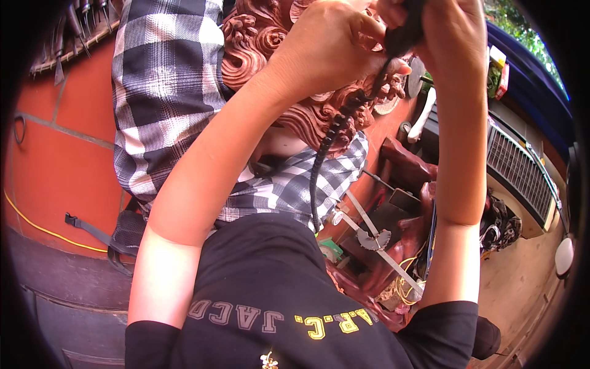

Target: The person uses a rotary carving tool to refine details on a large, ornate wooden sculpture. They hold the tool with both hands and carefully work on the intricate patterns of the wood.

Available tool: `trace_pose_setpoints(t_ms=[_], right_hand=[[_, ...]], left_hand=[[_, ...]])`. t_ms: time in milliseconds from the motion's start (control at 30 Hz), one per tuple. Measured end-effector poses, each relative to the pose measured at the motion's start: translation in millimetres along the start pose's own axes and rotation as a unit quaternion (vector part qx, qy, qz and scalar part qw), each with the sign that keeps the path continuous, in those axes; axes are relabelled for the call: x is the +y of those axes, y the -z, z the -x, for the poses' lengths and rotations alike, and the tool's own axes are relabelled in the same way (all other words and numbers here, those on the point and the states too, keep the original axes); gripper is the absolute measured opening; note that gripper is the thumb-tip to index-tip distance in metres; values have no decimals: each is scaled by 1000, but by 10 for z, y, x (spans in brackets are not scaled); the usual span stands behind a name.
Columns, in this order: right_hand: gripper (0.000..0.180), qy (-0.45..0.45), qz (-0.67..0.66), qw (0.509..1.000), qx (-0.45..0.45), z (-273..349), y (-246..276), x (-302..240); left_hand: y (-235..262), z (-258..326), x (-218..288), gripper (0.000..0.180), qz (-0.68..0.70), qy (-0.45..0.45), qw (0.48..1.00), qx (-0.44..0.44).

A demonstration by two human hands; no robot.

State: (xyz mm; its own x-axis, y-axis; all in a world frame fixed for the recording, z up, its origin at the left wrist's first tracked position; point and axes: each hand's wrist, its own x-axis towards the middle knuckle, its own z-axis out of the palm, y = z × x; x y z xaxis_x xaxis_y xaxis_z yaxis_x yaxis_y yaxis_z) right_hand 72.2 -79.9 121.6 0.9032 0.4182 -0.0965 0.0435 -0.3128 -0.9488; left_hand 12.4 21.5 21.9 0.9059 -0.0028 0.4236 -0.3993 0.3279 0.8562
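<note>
Across my lap, on black-and-white checked cloth (166,80), lies a reddish-brown wood carving (307,126) with curling, wavy relief. My two hands meet above its right part, at the top of the view. Between them is a black object (402,37) whose kind I cannot make out. My left hand (335,46) is closed, its fingertips pinching this object. The fingers of my right hand (452,40) wrap round it from the other side, partly cut off by the top edge. A black cord (326,144), partly wound with a spiral wrap, runs from the hands down toward my lap.
Several chisels (74,24) lie in a woven tray at upper left on the red tiled floor (46,166). A yellow cord (55,232) and a buckled strap (92,226) lie at left. At right are a metal measuring tool (372,240), brown wood pieces (405,160) and a dark grille (516,163).
</note>
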Motion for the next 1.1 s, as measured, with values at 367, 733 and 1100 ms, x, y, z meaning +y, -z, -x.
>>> trace_pose_setpoints(t_ms=[367,733,1100], right_hand=[[28,-79,149,981,92,-58,-61,-41],[23,-53,115,990,65,10,-8,161],[31,-72,244,967,13,34,-285,-115]], left_hand=[[-79,-54,-95,27,19,71,997,-8],[-110,20,-73,38,-2,97,995,38],[-162,89,-81,28,68,155,985,6]])
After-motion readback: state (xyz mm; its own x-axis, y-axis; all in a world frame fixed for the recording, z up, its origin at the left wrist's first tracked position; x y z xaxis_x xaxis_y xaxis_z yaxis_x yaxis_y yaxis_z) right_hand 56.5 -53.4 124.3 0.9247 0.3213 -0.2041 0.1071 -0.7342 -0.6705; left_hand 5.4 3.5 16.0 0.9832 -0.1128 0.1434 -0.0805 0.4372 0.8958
